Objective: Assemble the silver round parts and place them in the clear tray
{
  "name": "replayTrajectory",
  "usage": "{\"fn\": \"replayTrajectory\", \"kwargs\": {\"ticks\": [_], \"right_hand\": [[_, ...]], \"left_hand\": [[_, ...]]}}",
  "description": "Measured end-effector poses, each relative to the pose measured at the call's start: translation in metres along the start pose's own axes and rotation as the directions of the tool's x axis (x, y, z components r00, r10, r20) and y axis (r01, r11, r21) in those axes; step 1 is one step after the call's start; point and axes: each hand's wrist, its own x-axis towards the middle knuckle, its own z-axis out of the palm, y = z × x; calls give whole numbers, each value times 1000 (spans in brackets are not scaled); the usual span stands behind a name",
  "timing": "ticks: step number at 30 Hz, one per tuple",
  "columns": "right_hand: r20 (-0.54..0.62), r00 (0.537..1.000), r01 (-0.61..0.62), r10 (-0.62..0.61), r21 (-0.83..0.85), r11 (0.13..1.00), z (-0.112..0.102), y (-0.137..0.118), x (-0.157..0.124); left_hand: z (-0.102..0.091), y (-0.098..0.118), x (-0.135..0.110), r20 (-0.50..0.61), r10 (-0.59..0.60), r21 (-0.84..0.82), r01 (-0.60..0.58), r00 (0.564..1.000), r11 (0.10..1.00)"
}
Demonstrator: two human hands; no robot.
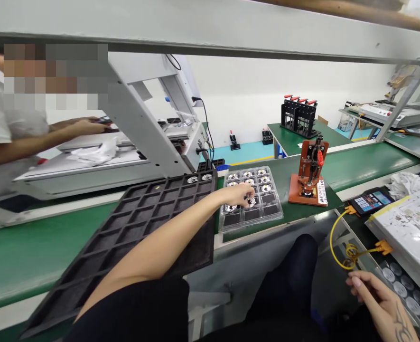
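Note:
My left hand (241, 194) reaches over a clear plastic tray (279, 214) with square pockets. Its fingers are pinched on a small round silver-and-black part (251, 202) at one of the pockets; whether the part is lifted or still resting there I cannot tell. Similar round parts (265, 180) fill several pockets at the back of the tray, while some front pockets show only dark bottoms. My right hand (377, 297) hangs low at the right beside a yellow cable (334, 242). Its fingers are loosely curled, with nothing visible in them.
Left of the clear tray lies a large black compartment tray (124, 242) with two round parts (199, 178) in its far corner. An orange clamp fixture (307, 175) stands to the right. Further right are a keypad device (371, 202) and a white machine (409, 228). A co-worker (21, 123) works at left.

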Motion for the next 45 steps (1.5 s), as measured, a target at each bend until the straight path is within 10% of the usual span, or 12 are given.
{"fn": "replayTrajectory", "kwargs": {"ticks": [8,12,16,21,32,39,42,45], "right_hand": [[-38,992,121,-121,-24,992,-7,-36,2],[-80,958,279,-277,17,960,-10,-85,16],[-197,881,452,-431,78,889,-17,-123,24],[-291,846,460,-446,-23,887,-37,-135,17],[-438,751,384,-494,-319,867,-75,-112,5],[-594,690,150,-413,-441,885,-148,-95,-16],[-649,659,102,-379,-422,901,-170,-100,-27],[-668,647,68,-369,-431,900,-179,-104,-42]], "left_hand": [[-20,104,-4,-260,258,-43,-278,931,960],[-18,196,9,-463,637,-8,-721,617,693],[-5,270,25,-484,845,368,-824,226,431],[7,317,37,-481,876,569,-746,38,345],[31,376,56,-465,885,540,-793,-3,282],[10,424,146,-420,858,-54,-952,295,301],[-9,466,203,-186,855,-165,-874,483,458],[-19,502,244,-4,876,-179,-862,483,475]]}}
